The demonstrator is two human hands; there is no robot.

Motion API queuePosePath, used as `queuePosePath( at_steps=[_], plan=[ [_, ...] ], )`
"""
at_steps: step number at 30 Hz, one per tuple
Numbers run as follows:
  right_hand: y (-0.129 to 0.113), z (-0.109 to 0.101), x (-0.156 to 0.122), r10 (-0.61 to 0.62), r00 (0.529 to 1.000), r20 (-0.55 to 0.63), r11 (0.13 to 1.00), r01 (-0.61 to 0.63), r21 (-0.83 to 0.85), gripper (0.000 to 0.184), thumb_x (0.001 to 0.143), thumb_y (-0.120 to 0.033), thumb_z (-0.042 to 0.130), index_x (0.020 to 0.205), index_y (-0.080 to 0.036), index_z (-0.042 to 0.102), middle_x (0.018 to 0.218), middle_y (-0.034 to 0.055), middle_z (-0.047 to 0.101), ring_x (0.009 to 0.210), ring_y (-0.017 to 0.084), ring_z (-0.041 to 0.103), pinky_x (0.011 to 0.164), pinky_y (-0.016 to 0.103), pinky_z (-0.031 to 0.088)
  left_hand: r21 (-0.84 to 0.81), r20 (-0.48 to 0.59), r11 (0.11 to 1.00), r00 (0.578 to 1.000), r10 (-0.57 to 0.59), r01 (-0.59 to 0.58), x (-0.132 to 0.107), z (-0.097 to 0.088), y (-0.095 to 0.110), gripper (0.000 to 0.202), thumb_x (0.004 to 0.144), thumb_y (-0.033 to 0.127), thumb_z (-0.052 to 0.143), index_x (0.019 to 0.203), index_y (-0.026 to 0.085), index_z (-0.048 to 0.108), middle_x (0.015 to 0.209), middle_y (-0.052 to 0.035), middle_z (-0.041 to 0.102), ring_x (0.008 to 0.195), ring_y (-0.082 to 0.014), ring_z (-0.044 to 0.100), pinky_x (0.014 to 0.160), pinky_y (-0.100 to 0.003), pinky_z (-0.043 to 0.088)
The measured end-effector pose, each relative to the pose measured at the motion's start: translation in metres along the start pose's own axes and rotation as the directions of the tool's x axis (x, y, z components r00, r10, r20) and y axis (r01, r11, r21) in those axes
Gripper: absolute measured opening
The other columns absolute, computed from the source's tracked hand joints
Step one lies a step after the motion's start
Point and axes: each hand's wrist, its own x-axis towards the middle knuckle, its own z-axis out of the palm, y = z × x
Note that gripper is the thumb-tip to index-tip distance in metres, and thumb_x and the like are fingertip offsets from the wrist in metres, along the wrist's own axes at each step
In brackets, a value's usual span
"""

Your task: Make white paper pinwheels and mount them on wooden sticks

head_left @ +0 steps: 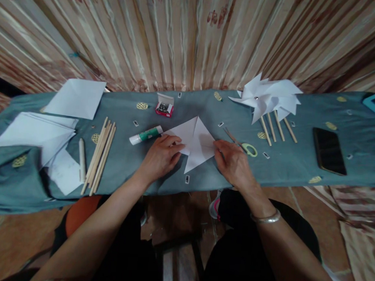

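Observation:
A white paper square (pixel 202 143) with slits cut in from its corners lies in front of me on the cloth, its flaps slightly out of line. My left hand (pixel 165 154) holds its left side, fingers closed over the edge. At the right corner my right hand (pixel 232 161) pinches the paper between thumb and fingers. Just left of the sheet lies a glue stick (pixel 146 135) with a green label. Scissors (pixel 247 149) with light green handles rest beyond my right hand. An open red box (pixel 164 107) of small shiny metal pieces stands behind the paper.
Finished white pinwheels (pixel 270 97) on sticks lie at the back right, near a dark phone (pixel 329 151). To the left are wooden sticks (pixel 99 158), a pale pen-like tool (pixel 82 159) and stacked paper sheets (pixel 34 132). A curtain (pixel 169 36) hangs behind the table.

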Motion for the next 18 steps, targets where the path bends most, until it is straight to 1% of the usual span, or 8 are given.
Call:
queuePosePath(
  at_steps=[3,5,7,10,13,16,18],
  plan=[
    [-0.002,0.000,0.000,0.006,1.000,0.003,1.000,-0.006,-0.005,0.032,0.092,-0.021,0.043,0.113,-0.016,0.066,0.113,0.0148,0.070,0.107,0.029,0.065,0.096,0.049,0.049,-0.012,-0.030,1.000,1.000,0.006,-0.007,-0.003,0.001,0.009,0.027,0.087,0.017,0.056,0.112,0.018,0.066,0.126,-0.0131,0.060,0.114,-0.0295,0.053,0.095,-0.050,0.045],
    [-0.003,0.000,0.000,0.001,1.000,0.011,1.000,-0.001,-0.022,0.031,0.092,-0.021,0.042,0.111,-0.016,0.066,0.112,0.0148,0.070,0.104,0.030,0.065,0.095,0.048,0.049,-0.014,-0.058,0.999,0.998,0.032,-0.033,-0.005,0.002,0.018,0.025,0.089,0.023,0.055,0.111,0.016,0.066,0.127,-0.0143,0.060,0.115,-0.0302,0.051,0.095,-0.049,0.043],
    [-0.004,-0.001,0.000,-0.003,1.000,0.028,0.999,0.005,-0.043,0.030,0.093,-0.021,0.042,0.110,-0.015,0.067,0.113,0.0150,0.070,0.103,0.030,0.065,0.094,0.047,0.048,-0.010,-0.053,0.997,0.996,0.077,-0.078,-0.006,0.006,0.027,0.025,0.091,0.031,0.056,0.108,0.015,0.065,0.119,-0.0136,0.063,0.110,-0.0290,0.053,0.092,-0.046,0.044],
    [-0.007,-0.005,-0.002,-0.010,0.998,0.057,0.998,0.013,-0.064,0.029,0.093,-0.020,0.042,0.107,-0.016,0.067,0.110,0.0143,0.071,0.100,0.029,0.065,0.092,0.045,0.048,0.016,0.015,0.993,0.993,0.121,-0.121,-0.005,0.012,0.037,0.026,0.090,0.037,0.058,0.104,0.016,0.065,0.107,-0.0109,0.066,0.101,-0.0272,0.055,0.085,-0.043,0.043],
    [-0.009,-0.009,-0.005,-0.026,0.997,0.075,0.997,0.032,-0.072,0.027,0.093,-0.019,0.042,0.098,-0.018,0.068,0.100,0.0124,0.072,0.094,0.028,0.066,0.089,0.043,0.048,0.068,0.060,0.988,0.989,0.132,-0.136,-0.003,0.015,0.043,0.023,0.089,0.035,0.059,0.101,0.016,0.065,0.100,-0.0094,0.067,0.096,-0.0267,0.056,0.080,-0.041,0.042],
    [-0.012,-0.013,-0.008,-0.039,0.995,0.089,0.996,0.046,-0.076,0.026,0.093,-0.018,0.042,0.090,-0.019,0.068,0.091,0.0104,0.072,0.089,0.026,0.066,0.084,0.039,0.049,0.115,0.061,0.982,0.988,0.142,-0.149,-0.002,0.016,0.047,0.018,0.091,0.031,0.057,0.096,0.016,0.065,0.092,-0.0080,0.067,0.091,-0.0256,0.057,0.077,-0.039,0.042],
    [-0.012,-0.014,-0.009,-0.032,0.995,0.091,0.996,0.039,-0.076,0.026,0.092,-0.018,0.042,0.089,-0.018,0.068,0.091,0.0103,0.072,0.088,0.026,0.067,0.083,0.039,0.049,0.134,0.059,0.979,0.987,0.147,-0.154,-0.002,0.017,0.050,0.016,0.092,0.027,0.054,0.092,0.016,0.066,0.086,-0.0070,0.067,0.086,-0.0240,0.058,0.075,-0.038,0.043]
  ],
)
